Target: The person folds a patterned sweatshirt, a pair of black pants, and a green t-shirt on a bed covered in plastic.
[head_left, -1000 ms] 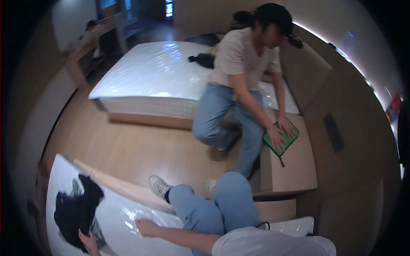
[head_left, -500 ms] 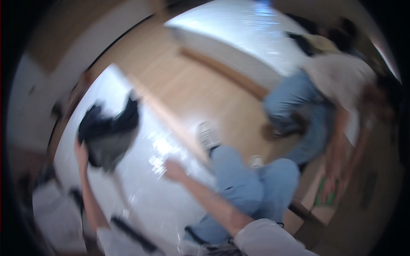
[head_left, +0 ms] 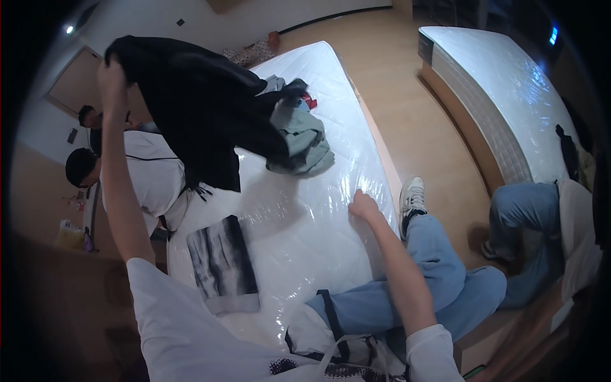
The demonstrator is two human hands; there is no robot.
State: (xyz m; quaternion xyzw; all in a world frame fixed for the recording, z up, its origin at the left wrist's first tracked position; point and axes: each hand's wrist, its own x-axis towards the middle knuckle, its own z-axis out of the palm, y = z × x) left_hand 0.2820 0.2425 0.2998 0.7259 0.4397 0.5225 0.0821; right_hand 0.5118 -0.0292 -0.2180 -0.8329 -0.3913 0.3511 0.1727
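Observation:
My left hand (head_left: 113,79) is raised at the upper left, fingers closed on the edge of a black garment (head_left: 197,102). The cloth hangs loose from it over the mattress, its far end lying across a pile of grey-green clothes (head_left: 309,143). A bit of red cloth (head_left: 310,100) shows in that pile. My right hand (head_left: 364,205) is curled into a fist near the right edge of the plastic-wrapped mattress (head_left: 305,229), with nothing visible in it. Closer to me lies a neatly folded black, white and grey garment (head_left: 223,264).
A second wrapped mattress (head_left: 490,83) stands across the wooden floor (head_left: 420,121). One person in a white shirt (head_left: 149,169) is beyond the left edge, with another person behind. At the right, someone in jeans (head_left: 531,213) bends down. A patterned cushion (head_left: 251,52) lies by the far wall.
My left hand has lifted the black garment up and to the left, off the grey-green clothes. The view has swung, bringing the folded garment into sight. My right hand stays over the mattress.

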